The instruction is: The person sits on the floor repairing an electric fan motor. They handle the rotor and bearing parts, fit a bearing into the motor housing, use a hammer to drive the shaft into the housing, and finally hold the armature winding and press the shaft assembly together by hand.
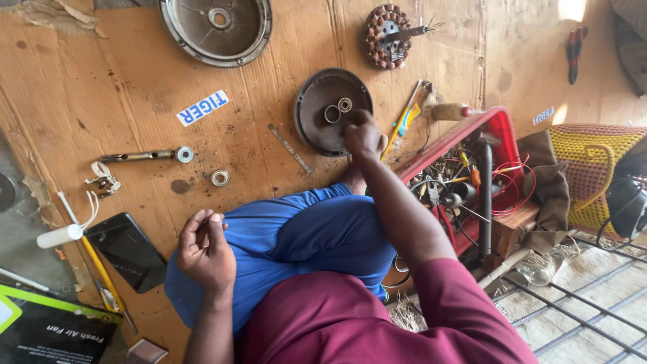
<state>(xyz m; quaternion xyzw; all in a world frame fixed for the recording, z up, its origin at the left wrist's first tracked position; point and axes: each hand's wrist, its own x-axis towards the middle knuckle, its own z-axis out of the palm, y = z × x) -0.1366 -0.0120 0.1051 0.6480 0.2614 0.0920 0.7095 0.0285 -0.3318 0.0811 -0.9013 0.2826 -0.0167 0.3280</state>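
- The dark round motor cover lies on the brown cardboard sheet, hollow side up, in front of the person's knees. Two small metal rings sit inside it, near the middle.
- The right hand is at the lower right edge of this cover. The arm is stretched forward over the blue trouser knee. The fingers are curled together and seem to press or grip the rim, but it is not possible to see whether they pinch some small part.
- The left hand rests above the left knee, palm turned up. The thumb and the fingertips come together as if pinching something very small; the thing itself cannot be seen.
- I judge the work is in the middle: the fan motor is taken apart and nothing is joined again yet. The second, bigger cover lies separately at the top, the copper-wound stator is well apart to the right, and the shaft with one bearing lies to the left.
- One more loose bearing lies on the cardboard between the shaft and the knee, and a flat metal strip lies just beside the dark cover.
- To the right stands a red tool tray full of wires and tools. A black phone lies at the left.
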